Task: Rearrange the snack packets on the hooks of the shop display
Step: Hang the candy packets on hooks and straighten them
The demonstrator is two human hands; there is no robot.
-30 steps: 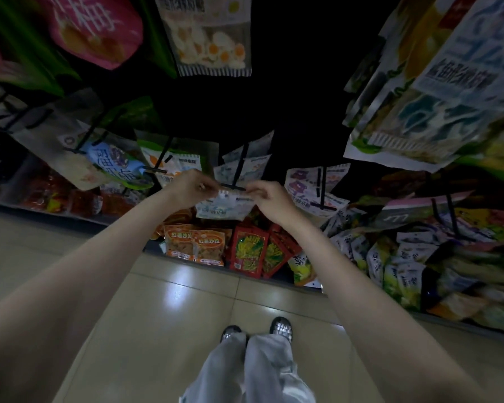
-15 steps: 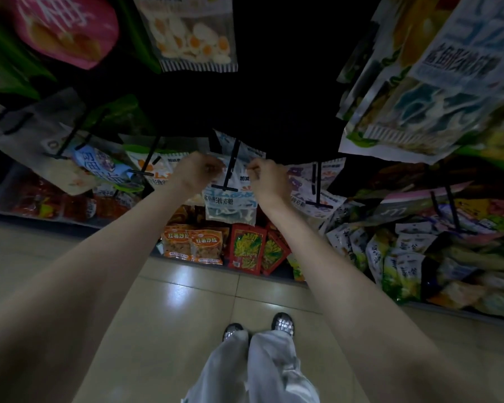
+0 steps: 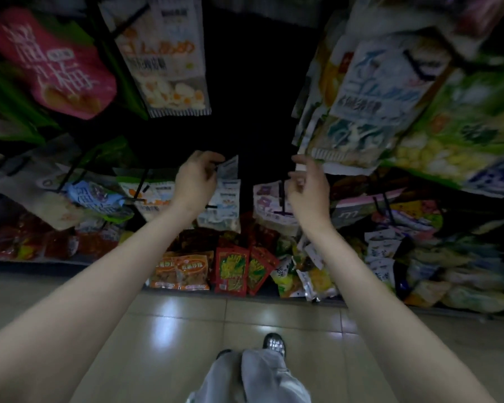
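A small white-and-blue snack packet (image 3: pixel 229 173) hangs at the front of a stack of like packets (image 3: pixel 224 207) on a black hook in the middle of the display. My left hand (image 3: pixel 195 181) pinches this packet's top left edge, fingers curled. My right hand (image 3: pixel 309 187) is off the packet, a short way to its right, with loosely curled fingers and nothing in them. It hovers in front of purple-and-white packets (image 3: pixel 265 199) on the neighbouring hook.
Large packets hang overhead: a pink one (image 3: pixel 56 68), a white one (image 3: pixel 169 59) and several blurred ones at the right (image 3: pixel 384 91). Red (image 3: pixel 232 269) and orange (image 3: pixel 181 271) packets stand on the bottom shelf. Below are the tiled floor (image 3: pixel 186 330) and my shoes (image 3: pixel 272 344).
Both hands gripped the packet's top corners and lifted it up to the hook. Now my right hand has let go and drawn off to the right; my left still holds the packet.
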